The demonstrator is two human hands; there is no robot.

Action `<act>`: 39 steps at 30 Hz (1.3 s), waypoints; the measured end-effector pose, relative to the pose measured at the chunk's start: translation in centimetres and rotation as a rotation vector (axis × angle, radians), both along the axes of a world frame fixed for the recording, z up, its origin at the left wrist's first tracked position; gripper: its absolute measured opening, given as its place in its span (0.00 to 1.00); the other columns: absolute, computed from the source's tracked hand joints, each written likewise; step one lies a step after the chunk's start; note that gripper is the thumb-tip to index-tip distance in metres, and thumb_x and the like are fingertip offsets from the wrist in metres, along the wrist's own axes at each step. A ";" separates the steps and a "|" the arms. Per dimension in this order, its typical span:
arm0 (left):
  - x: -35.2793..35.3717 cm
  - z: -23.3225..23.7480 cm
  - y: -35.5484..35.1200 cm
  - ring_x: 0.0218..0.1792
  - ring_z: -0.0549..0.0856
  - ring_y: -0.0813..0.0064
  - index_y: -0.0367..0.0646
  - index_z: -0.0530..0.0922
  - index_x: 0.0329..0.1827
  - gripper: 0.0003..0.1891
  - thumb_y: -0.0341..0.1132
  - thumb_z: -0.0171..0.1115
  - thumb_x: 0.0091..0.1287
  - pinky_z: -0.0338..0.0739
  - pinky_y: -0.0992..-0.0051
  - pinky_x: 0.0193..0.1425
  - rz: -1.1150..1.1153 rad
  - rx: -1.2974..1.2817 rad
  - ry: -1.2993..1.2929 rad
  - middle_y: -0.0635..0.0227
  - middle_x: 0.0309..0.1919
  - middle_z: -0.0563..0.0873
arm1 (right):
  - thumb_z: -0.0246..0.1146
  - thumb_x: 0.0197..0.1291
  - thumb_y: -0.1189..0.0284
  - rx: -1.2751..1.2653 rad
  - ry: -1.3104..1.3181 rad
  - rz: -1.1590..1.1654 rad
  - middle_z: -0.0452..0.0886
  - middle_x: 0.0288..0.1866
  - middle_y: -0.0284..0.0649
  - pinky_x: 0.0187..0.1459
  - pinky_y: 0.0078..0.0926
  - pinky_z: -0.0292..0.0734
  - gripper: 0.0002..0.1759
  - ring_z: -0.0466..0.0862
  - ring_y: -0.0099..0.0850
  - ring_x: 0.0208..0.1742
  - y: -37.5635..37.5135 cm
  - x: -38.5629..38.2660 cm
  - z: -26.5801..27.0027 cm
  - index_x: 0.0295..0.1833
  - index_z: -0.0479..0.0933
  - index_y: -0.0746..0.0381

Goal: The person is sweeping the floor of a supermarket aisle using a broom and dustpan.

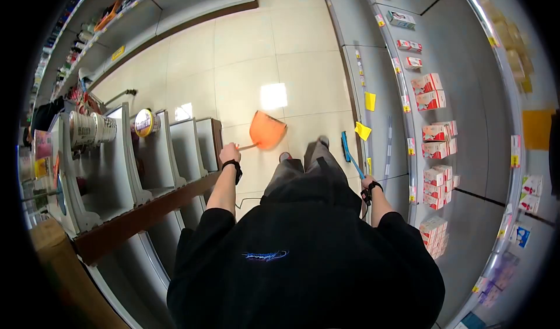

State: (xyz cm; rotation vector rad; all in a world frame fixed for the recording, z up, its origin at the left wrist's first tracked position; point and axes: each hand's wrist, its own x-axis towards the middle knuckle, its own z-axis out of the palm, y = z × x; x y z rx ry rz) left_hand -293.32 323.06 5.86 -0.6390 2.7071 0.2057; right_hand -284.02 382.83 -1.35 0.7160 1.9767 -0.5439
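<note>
My left hand (230,153) is closed round the handle of an orange dustpan (267,131). The pan hangs over the tiled floor ahead of my feet, its wide edge pointing away from me. On the other side, my right hand (368,181) grips the handle of a blue broom (348,151). Its narrow head stays low, beside the base of the right-hand shelving. Both wrists carry dark bands.
Grey shelving (379,89) with red-and-white boxes (429,92) lines the right side. Yellow tags (363,131) lie on its lowest level. At left stands a shelf unit (140,171) with tubs (147,122) on it. A cardboard box (64,270) is at lower left.
</note>
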 end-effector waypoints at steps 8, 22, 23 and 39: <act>-1.5 -2.2 0.5 0.39 0.85 0.51 0.42 0.82 0.37 0.10 0.38 0.57 0.63 0.79 0.57 0.44 0.105 0.059 -0.051 0.51 0.34 0.85 | 0.48 0.51 0.76 0.009 0.014 0.111 0.82 0.32 0.51 0.27 0.34 0.77 0.21 0.83 0.39 0.27 -2.9 -9.5 0.2 0.51 0.75 0.67; -10.8 -3.5 3.1 0.36 0.85 0.53 0.41 0.81 0.36 0.09 0.35 0.54 0.65 0.80 0.58 0.40 0.206 0.034 -0.146 0.52 0.32 0.85 | 0.56 0.49 0.72 -0.014 0.129 0.445 0.81 0.45 0.55 0.43 0.35 0.78 0.28 0.84 0.44 0.43 -6.4 -34.6 -4.9 0.60 0.72 0.64; -11.7 -4.0 3.2 0.35 0.85 0.53 0.41 0.81 0.36 0.09 0.35 0.54 0.65 0.80 0.58 0.40 0.201 0.030 -0.160 0.52 0.32 0.85 | 0.56 0.49 0.73 -0.061 0.155 0.504 0.81 0.47 0.56 0.48 0.36 0.77 0.28 0.82 0.46 0.48 -6.8 -36.7 -5.2 0.60 0.72 0.63; -17.9 -4.3 2.0 0.32 0.87 0.57 0.45 0.80 0.35 0.08 0.35 0.53 0.64 0.81 0.61 0.36 0.313 -0.078 -0.320 0.57 0.29 0.86 | 0.50 0.59 0.73 -0.125 0.157 0.878 0.79 0.45 0.61 0.50 0.46 0.77 0.19 0.81 0.53 0.49 -31.2 -44.7 -10.2 0.55 0.68 0.71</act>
